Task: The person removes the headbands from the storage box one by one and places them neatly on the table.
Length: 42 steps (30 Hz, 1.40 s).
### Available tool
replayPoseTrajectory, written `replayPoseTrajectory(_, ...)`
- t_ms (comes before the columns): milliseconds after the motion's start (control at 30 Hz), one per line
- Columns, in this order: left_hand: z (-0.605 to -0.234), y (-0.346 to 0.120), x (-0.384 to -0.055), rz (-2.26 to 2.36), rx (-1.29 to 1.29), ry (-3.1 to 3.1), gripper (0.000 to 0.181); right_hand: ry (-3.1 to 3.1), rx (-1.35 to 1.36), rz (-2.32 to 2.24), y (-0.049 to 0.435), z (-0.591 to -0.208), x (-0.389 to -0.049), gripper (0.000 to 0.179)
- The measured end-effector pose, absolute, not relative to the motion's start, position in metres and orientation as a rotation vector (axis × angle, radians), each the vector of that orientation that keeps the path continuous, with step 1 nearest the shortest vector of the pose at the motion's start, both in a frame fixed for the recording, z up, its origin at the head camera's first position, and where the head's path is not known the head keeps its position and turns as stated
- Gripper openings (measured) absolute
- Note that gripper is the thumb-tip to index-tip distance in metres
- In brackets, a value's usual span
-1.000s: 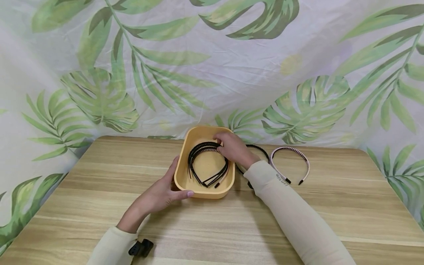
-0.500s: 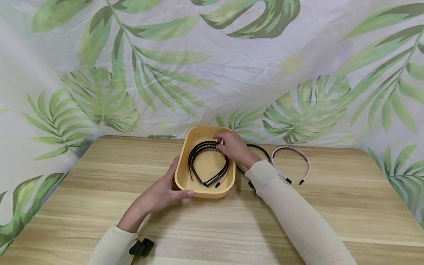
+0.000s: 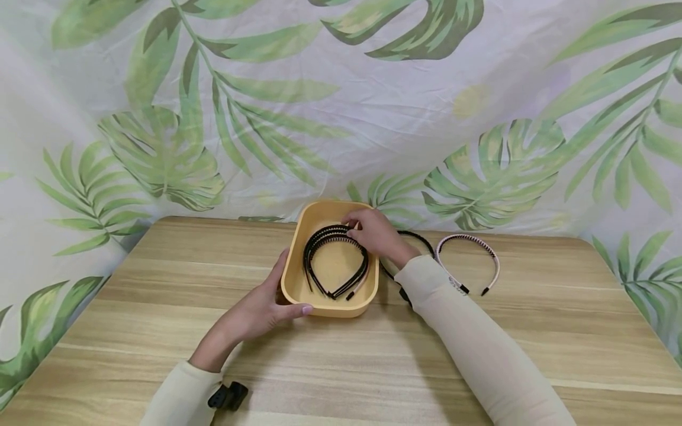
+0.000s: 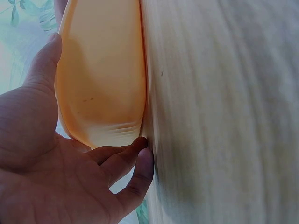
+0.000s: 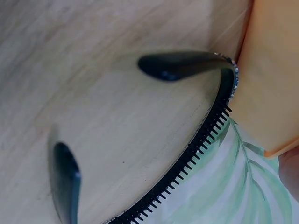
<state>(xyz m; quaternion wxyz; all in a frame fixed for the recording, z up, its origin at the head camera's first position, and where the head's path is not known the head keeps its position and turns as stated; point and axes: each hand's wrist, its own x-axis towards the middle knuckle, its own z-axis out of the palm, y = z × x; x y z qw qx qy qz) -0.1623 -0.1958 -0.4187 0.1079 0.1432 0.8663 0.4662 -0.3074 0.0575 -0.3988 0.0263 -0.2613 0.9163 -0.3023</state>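
A yellow plastic box stands on the table, with several dark headbands nested inside and a pink leg among them. My left hand holds its near left corner, the thumb lying over the front rim and the fingers along the side. In the left wrist view, the fingertips are at the box's foot by the tabletop. My right hand reaches over the right rim and pinches the headbands at the top of their arc. The thumb and index finger show there; the other fingers are partly hidden.
Just right of the box lies a black toothed headband, partly under the right forearm; its comb teeth show in the right wrist view. Beyond it rests a pink-and-black headband. A leaf-print cloth hangs behind the wooden table.
Both hands stay nearly in place. The lower ends of the black headbands have shifted slightly inside the box, lying closer together.
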Motion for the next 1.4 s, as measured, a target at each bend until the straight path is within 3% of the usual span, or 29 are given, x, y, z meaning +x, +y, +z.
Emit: replayPoseTrajectory(1400, -0.4165, -0.1956, -0.1626, 1.354, 0.386, 2.541, 0.122, 2.770, -0.761, -1.108, 0.0575, -0.3896, -0.3054, 0.027)
